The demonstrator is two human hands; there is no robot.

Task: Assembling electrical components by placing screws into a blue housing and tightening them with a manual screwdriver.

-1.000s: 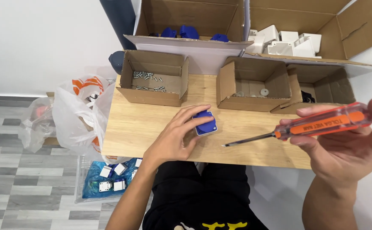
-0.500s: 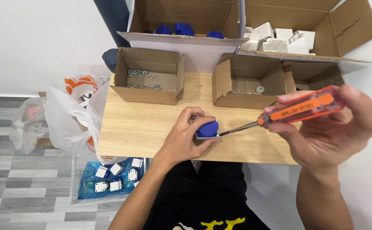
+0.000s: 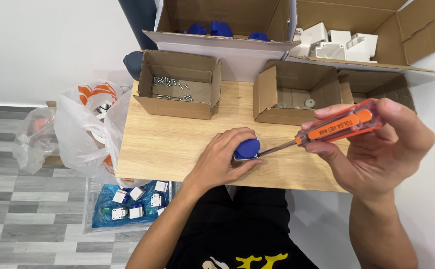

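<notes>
Only one view here, the head camera looking straight down, so here goes. Dead centre of the frame the left hand (image 3: 222,162) is clamped over a small blue plastic part (image 3: 247,148) sitting on the light wooden worktop (image 3: 167,144), fingers curled closed round it so only the top and right edge of the part show. There's a white or grey bit under the blue, but it's mostly hidden by the hand, so I can't tell what it is.

Over on the right side the right hand (image 3: 377,144) has its fingers wrapped tight round the orange handle of a screwdriver (image 3: 327,130). The shaft slopes down to the left and the tip is right at the blue part's right edge, touching it as far as I can tell.

Upper part of the frame, on the worktop: a small open cardboard box (image 3: 177,84) with loose screws (image 3: 170,85) scattered in the bottom at upper left of centre, and another open box (image 3: 297,94) right of centre with a couple of small pale round bits in it. Behind those, along the top edge, two bigger cartons: one holding more blue parts (image 3: 212,29), the other holding white plastic housings (image 3: 337,44).

Left side of the frame there's a white plastic bag (image 3: 85,129) with orange print hanging off the worktop's edge. Lower left, down on the grey floor, a crate lined with blue bags (image 3: 103,211) has little white pieces (image 3: 138,201) lying on top.
</notes>
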